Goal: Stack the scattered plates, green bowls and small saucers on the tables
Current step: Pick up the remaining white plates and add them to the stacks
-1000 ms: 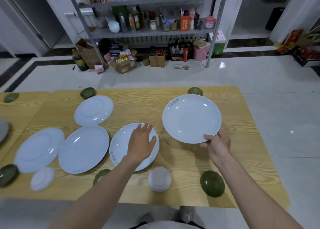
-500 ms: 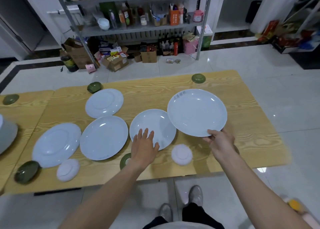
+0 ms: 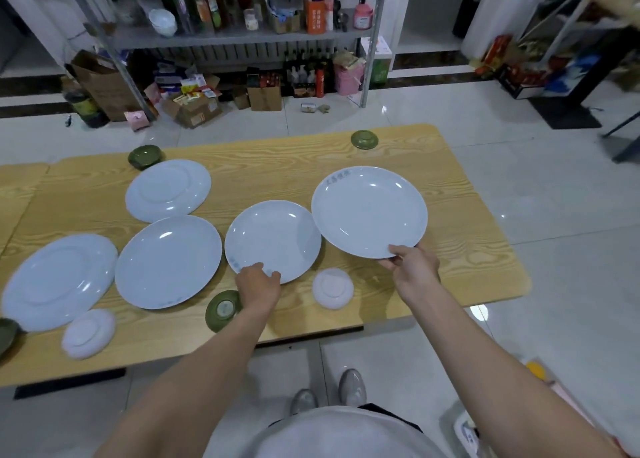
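My right hand (image 3: 412, 269) grips the near rim of a large white plate (image 3: 369, 211), held tilted above the wooden table (image 3: 467, 249). My left hand (image 3: 258, 284) closes on the near rim of a second white plate (image 3: 273, 241) lying flat beside it. Three more white plates lie to the left: one (image 3: 168, 260) upright, two face down (image 3: 58, 281) (image 3: 168, 190). Overturned white saucers (image 3: 333, 287) (image 3: 88, 333) sit near the front edge. Green bowls sit at the front (image 3: 223, 309), the back left (image 3: 143, 156), the back right (image 3: 364, 139) and the far left edge (image 3: 6, 333).
A second table (image 3: 17, 183) adjoins on the left. Behind stands a metal shelf rack (image 3: 242, 38) with bottles and boxes, cardboard boxes (image 3: 194, 107) below it on the tiled floor. My shoes (image 3: 329, 393) show at the table's near edge.
My left hand slid back from the middle of the second plate to its near rim. My right hand kept hold of the large plate. The camera pulled back from the table.
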### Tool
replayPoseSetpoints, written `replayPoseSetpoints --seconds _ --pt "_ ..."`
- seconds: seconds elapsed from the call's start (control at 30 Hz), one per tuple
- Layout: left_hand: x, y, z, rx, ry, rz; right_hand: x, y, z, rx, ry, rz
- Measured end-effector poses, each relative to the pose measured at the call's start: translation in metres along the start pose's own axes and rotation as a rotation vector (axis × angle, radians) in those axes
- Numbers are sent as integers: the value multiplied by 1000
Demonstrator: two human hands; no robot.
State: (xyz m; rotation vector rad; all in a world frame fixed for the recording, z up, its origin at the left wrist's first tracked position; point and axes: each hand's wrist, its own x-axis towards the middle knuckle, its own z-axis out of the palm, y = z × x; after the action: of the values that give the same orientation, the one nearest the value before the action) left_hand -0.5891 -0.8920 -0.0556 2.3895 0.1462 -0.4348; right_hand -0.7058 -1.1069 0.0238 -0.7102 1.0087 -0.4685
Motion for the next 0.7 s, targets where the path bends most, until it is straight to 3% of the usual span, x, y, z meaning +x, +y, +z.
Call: replayPoseSetpoints --seconds 0.17,0.43,0.57,0.7 --pt "5 -4 8 -54 64 -141 8 -3 4 -36 -22 -1" --pt "0 5 17 -601 127 -439 18 -7 9 -73 -49 18" --pt "8 0 23 -962 138 -461 20 -8 10 -91 -53 32" --pt "0 7 18 -1153 167 -454 20 -10 10 -107 -79 37"
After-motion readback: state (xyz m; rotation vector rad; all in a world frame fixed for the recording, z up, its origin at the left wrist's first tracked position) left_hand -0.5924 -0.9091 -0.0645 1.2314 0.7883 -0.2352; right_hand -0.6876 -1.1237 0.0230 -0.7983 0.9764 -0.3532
